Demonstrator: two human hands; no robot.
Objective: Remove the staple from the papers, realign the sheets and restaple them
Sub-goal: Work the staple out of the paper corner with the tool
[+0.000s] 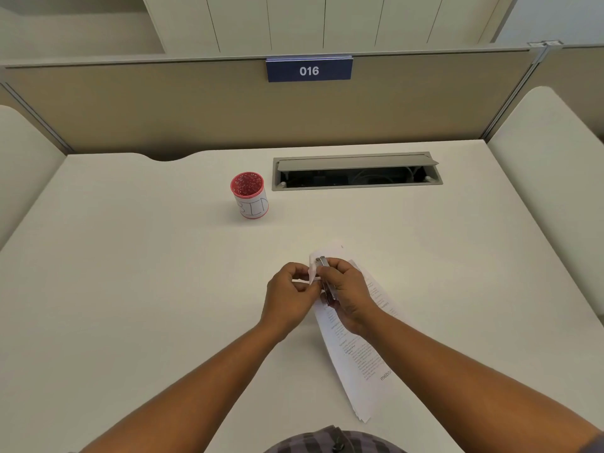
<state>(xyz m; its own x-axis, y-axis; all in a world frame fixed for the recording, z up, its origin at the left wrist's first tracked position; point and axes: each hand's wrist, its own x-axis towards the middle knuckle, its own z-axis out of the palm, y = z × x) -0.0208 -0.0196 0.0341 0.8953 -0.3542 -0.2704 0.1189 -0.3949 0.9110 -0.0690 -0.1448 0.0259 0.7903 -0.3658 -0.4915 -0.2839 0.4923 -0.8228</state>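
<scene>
A stack of printed white papers is lifted off the desk in front of me, its long side running toward my body. My left hand pinches the top corner of the sheets. My right hand is closed around a small metal stapler, whose front end sits at that same corner of the papers. Most of the stapler is hidden inside my fist. I cannot see the staple itself.
A red mesh cup with a white label reading BIN stands at the back middle of the cream desk. An open cable tray is set into the desk behind it. Partition walls enclose the desk.
</scene>
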